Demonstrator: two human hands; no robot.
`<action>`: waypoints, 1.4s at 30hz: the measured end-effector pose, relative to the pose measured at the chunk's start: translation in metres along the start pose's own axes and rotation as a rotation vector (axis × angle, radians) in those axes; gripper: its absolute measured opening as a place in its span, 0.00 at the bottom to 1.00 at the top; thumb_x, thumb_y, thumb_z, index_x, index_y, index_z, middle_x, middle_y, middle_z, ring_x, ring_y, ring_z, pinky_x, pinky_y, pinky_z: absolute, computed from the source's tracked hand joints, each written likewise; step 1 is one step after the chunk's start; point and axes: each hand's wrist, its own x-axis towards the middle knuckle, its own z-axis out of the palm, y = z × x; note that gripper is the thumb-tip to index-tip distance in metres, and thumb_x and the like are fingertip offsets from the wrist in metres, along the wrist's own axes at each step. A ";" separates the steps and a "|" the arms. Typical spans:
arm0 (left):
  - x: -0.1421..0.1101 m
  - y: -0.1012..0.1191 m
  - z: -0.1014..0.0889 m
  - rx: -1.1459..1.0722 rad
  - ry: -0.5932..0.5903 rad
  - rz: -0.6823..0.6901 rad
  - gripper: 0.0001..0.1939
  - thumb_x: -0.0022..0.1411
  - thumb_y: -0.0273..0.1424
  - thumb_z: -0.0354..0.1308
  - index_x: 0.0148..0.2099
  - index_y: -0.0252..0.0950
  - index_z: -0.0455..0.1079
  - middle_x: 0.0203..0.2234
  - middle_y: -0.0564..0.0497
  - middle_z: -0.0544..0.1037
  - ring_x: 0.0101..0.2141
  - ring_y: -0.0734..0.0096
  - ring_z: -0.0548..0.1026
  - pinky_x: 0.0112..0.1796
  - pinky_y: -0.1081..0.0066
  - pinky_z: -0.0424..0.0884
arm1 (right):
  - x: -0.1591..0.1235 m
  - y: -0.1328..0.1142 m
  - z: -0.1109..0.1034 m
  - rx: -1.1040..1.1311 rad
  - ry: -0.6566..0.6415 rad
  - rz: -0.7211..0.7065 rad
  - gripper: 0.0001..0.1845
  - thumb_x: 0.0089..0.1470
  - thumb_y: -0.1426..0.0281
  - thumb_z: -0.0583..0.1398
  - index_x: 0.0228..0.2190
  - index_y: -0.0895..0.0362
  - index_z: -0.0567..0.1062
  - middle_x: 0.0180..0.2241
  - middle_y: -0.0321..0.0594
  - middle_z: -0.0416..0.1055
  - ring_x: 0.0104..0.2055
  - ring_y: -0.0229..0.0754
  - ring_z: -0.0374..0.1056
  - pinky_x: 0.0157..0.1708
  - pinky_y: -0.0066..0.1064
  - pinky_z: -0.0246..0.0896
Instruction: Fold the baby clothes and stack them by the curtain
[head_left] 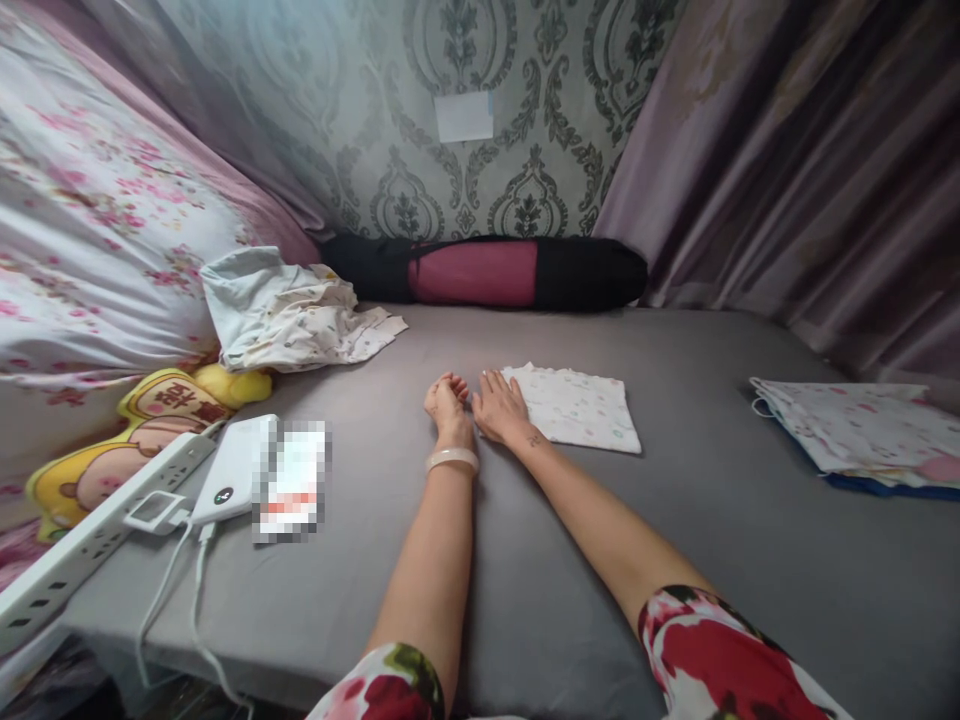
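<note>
My right hand (501, 406) lies flat, palm down, its fingers stretched out against the left edge of a folded white printed garment (581, 408). That garment is a flat, roughly rectangular bundle with small pastel prints and a wavy far edge. Just left of it, my left hand (447, 402) rests on the grey sheet (540, 560) with the palm turned up and the fingers curled in. Nothing shows inside those fingers. A pale bangle (452, 459) circles my left wrist.
Crumpled light clothes (289, 315) lie at the back left. Folded printed cloths (862, 430) sit at the far right. A black and pink roll bag (480, 272) lies along the wall. Nearer left are a power bank (238, 465), a power strip (97, 540) and a yellow cushion (112, 460).
</note>
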 end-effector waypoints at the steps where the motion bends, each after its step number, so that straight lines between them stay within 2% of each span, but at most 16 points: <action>1: 0.000 0.000 0.000 0.011 -0.005 0.010 0.04 0.52 0.24 0.54 0.33 0.34 0.66 0.22 0.56 0.70 0.21 0.81 0.70 0.26 0.79 0.66 | 0.000 0.000 0.000 0.006 0.000 -0.003 0.31 0.63 0.64 0.43 0.62 0.67 0.58 0.65 0.51 0.51 0.68 0.48 0.43 0.65 0.44 0.32; 6: -0.004 -0.001 0.000 0.133 -0.070 0.084 0.05 0.52 0.24 0.53 0.34 0.34 0.68 0.24 0.54 0.73 0.23 0.79 0.72 0.27 0.78 0.66 | -0.004 0.008 -0.005 0.014 0.079 0.020 0.30 0.64 0.65 0.42 0.62 0.65 0.58 0.66 0.49 0.50 0.68 0.47 0.43 0.65 0.42 0.34; 9: -0.009 -0.005 0.002 0.265 -0.235 0.202 0.08 0.52 0.25 0.53 0.35 0.34 0.71 0.27 0.51 0.76 0.29 0.74 0.75 0.33 0.74 0.70 | -0.009 0.020 -0.011 -0.018 0.140 0.067 0.30 0.64 0.65 0.43 0.62 0.66 0.58 0.66 0.50 0.50 0.68 0.48 0.42 0.65 0.43 0.31; 12: -0.017 -0.013 0.004 0.420 -0.466 0.387 0.13 0.49 0.19 0.54 0.36 0.36 0.74 0.31 0.48 0.78 0.36 0.69 0.76 0.44 0.68 0.70 | -0.014 0.036 -0.017 -0.052 0.121 0.100 0.30 0.64 0.66 0.43 0.62 0.66 0.58 0.65 0.52 0.51 0.68 0.50 0.42 0.65 0.45 0.31; 14: -0.021 -0.018 0.004 0.575 -0.577 0.484 0.17 0.46 0.15 0.54 0.35 0.37 0.75 0.33 0.47 0.79 0.39 0.65 0.76 0.49 0.65 0.68 | -0.016 0.045 -0.019 -0.071 0.104 0.115 0.29 0.64 0.66 0.43 0.62 0.66 0.58 0.65 0.51 0.51 0.68 0.50 0.43 0.65 0.46 0.31; 17: -0.023 -0.026 0.001 0.793 -0.668 0.566 0.21 0.44 0.12 0.55 0.36 0.39 0.76 0.34 0.47 0.79 0.39 0.62 0.76 0.52 0.61 0.66 | -0.020 0.054 -0.019 -0.085 0.091 0.130 0.30 0.64 0.66 0.43 0.62 0.66 0.58 0.66 0.51 0.50 0.68 0.51 0.43 0.64 0.47 0.31; 20: -0.021 -0.031 -0.003 0.878 -0.740 0.644 0.20 0.46 0.13 0.55 0.36 0.40 0.75 0.36 0.47 0.79 0.41 0.61 0.75 0.53 0.60 0.64 | -0.021 0.057 -0.016 -0.081 0.075 0.139 0.30 0.64 0.64 0.43 0.62 0.66 0.57 0.66 0.50 0.49 0.68 0.51 0.43 0.64 0.48 0.32; 26: -0.021 -0.031 -0.005 0.965 -0.745 0.666 0.17 0.50 0.16 0.55 0.37 0.41 0.74 0.40 0.46 0.79 0.46 0.62 0.74 0.56 0.60 0.61 | -0.021 0.057 -0.011 -0.079 0.083 0.139 0.30 0.64 0.64 0.42 0.62 0.66 0.57 0.66 0.50 0.49 0.68 0.50 0.42 0.64 0.47 0.32; 31: -0.027 -0.030 -0.005 1.236 -0.763 0.835 0.19 0.54 0.16 0.50 0.42 0.41 0.71 0.45 0.44 0.77 0.49 0.61 0.72 0.58 0.57 0.57 | -0.024 0.061 -0.017 -0.055 0.074 0.118 0.31 0.65 0.63 0.40 0.62 0.65 0.58 0.66 0.49 0.50 0.68 0.49 0.43 0.64 0.45 0.34; 34: -0.031 -0.029 -0.004 1.294 -0.758 0.904 0.18 0.56 0.17 0.49 0.45 0.40 0.70 0.48 0.43 0.76 0.52 0.60 0.70 0.59 0.54 0.53 | -0.030 0.072 -0.025 -0.064 0.068 0.123 0.31 0.65 0.61 0.40 0.63 0.65 0.56 0.66 0.49 0.50 0.68 0.49 0.42 0.64 0.46 0.33; 38: -0.037 -0.028 0.000 1.364 -0.810 0.991 0.18 0.58 0.18 0.48 0.47 0.38 0.70 0.51 0.41 0.74 0.57 0.58 0.66 0.59 0.55 0.54 | -0.042 0.093 -0.033 -0.117 0.082 0.161 0.32 0.65 0.61 0.40 0.63 0.66 0.56 0.66 0.51 0.49 0.68 0.50 0.41 0.64 0.48 0.31; 42: -0.043 -0.034 0.000 1.440 -0.855 1.008 0.16 0.62 0.22 0.48 0.50 0.36 0.68 0.53 0.39 0.72 0.58 0.56 0.65 0.59 0.53 0.53 | -0.049 0.108 -0.032 -0.145 0.069 0.165 0.32 0.66 0.60 0.41 0.63 0.65 0.56 0.66 0.50 0.49 0.68 0.50 0.41 0.64 0.47 0.31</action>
